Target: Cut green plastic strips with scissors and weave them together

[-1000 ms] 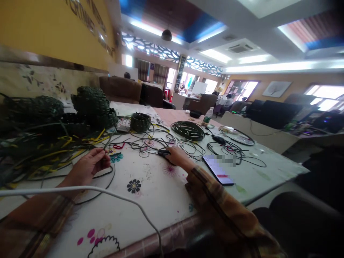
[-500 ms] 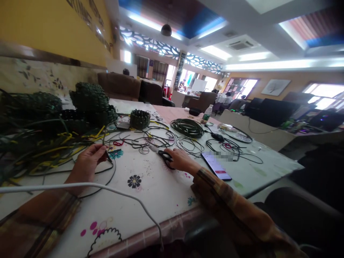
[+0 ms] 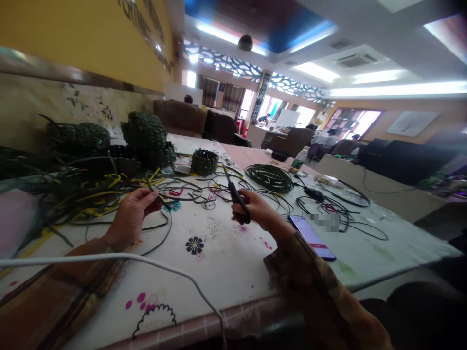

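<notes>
Between the thumb and fingers of my left hand (image 3: 133, 214) is a thin dark green strip (image 3: 166, 204), which curls down to the tablecloth. My right hand (image 3: 253, 211) grips the black handles of a pair of scissors (image 3: 237, 197), raised off the table with the blades pointing up and away. Behind my hands lie loose green strips, a small woven green basket (image 3: 205, 162) and a coil of green strip (image 3: 269, 178). Larger woven pieces (image 3: 144, 131) are stacked at the back left.
A phone (image 3: 314, 238) lies right of my right hand. A white cable (image 3: 160, 266) crosses the near side. Farther back are a bottle (image 3: 299, 159) and a black cable with an adapter (image 3: 314, 194). Tangled green and yellow strips (image 3: 98, 194) cover the left side.
My right hand has lifted the scissors off the tablecloth and turned their blades upward. My left hand still holds the strip. The whole view has shifted, so things appear farther right.
</notes>
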Demonstrator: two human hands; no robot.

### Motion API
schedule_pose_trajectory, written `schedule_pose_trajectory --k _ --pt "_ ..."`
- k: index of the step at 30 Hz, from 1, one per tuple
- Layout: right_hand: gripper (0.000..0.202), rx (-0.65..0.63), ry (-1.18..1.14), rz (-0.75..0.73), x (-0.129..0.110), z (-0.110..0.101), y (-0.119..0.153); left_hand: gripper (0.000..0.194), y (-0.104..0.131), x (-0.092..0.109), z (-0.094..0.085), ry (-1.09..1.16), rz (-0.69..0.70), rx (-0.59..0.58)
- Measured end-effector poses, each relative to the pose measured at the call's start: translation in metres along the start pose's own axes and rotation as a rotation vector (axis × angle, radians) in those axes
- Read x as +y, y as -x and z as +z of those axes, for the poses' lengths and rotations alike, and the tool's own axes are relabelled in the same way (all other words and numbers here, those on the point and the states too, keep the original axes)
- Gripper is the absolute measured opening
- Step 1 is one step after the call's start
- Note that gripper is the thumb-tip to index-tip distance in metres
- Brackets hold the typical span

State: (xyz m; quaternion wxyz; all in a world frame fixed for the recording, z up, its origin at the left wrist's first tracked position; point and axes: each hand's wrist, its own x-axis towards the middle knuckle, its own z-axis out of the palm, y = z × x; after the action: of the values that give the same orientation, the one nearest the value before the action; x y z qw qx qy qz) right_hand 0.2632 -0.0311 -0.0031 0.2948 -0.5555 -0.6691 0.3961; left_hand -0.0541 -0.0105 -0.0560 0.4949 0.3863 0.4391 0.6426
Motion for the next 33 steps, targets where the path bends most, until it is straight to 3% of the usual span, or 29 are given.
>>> schedule_pose_trajectory --k 2,4,8,11,17,23,33 --pt "0.040 -0.092 -0.406 -0.108 -0.008 0.017 -0.003 0.050 0.001 0.001 0.000 0.017 -0.022 0.005" --pt "0.045 -0.171 -0.611 -0.174 -0.009 0.038 -0.007 0.051 0.002 0.003 0.000 0.041 -0.032 0.021" --pt "0.039 -0.298 -0.698 -0.138 0.004 0.079 -0.008 0.047 0.000 0.006 0.000 0.116 -0.026 0.043" --pt "0.045 -0.325 -0.674 -0.078 0.014 0.095 0.003 0.043 -0.001 0.010 0.000 0.175 -0.038 0.054" --pt "0.060 -0.388 -0.599 -0.046 0.012 0.100 0.018 0.032 0.007 0.019 0.007 0.160 -0.036 0.093" --pt "0.051 -0.436 -0.570 -0.064 0.010 0.098 0.020 0.033 0.017 0.023 0.019 0.091 -0.046 0.135" --pt "0.044 -0.477 -0.565 -0.071 0.015 0.102 0.020 0.036 0.021 0.022 0.021 0.064 -0.020 0.113"
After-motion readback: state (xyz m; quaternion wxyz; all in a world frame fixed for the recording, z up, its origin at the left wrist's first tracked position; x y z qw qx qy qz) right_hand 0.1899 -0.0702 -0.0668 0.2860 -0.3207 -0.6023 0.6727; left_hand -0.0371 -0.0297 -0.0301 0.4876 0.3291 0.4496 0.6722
